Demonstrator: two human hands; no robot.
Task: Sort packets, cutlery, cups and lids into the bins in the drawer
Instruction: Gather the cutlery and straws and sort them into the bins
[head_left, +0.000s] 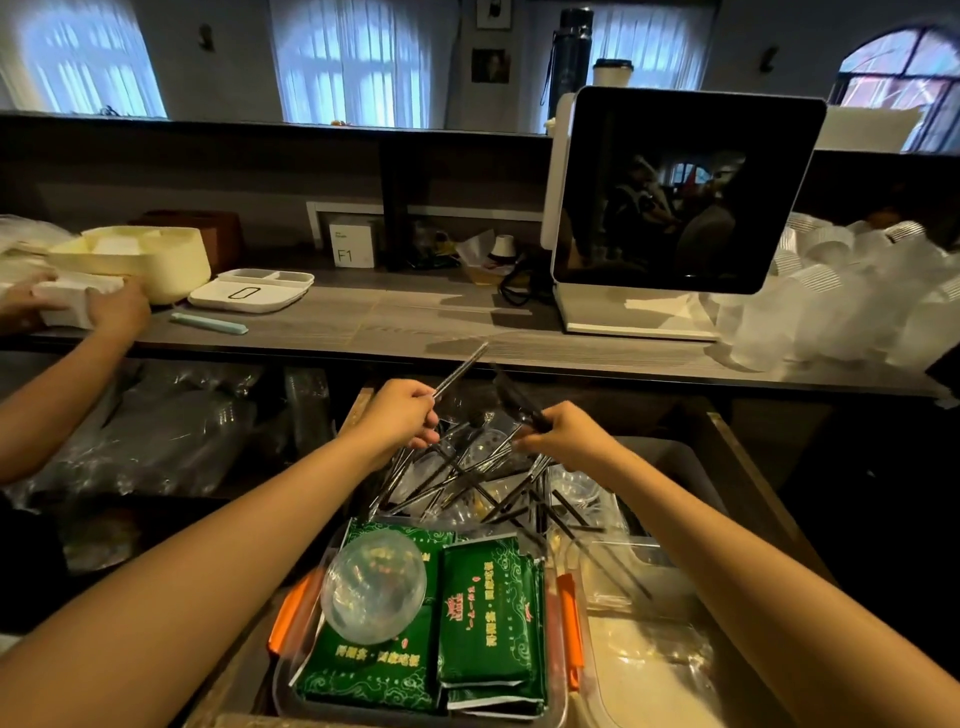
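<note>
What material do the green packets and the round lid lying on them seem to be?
Green packets: likely glossy plastic film, since the printed surface shines and creases. Round lid: clear thin plastic, as the packets show through it.

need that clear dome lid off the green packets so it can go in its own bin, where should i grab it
Take the clear dome lid by its rim, coming from above at its right edge. It rests tilted on the green packets, so that edge looks free, while the left edge sits close to the bin wall.

Green packets (488, 618) flat in clear bin (563, 691) (black wrapped cutlery (467, 478) beyond)
</note>
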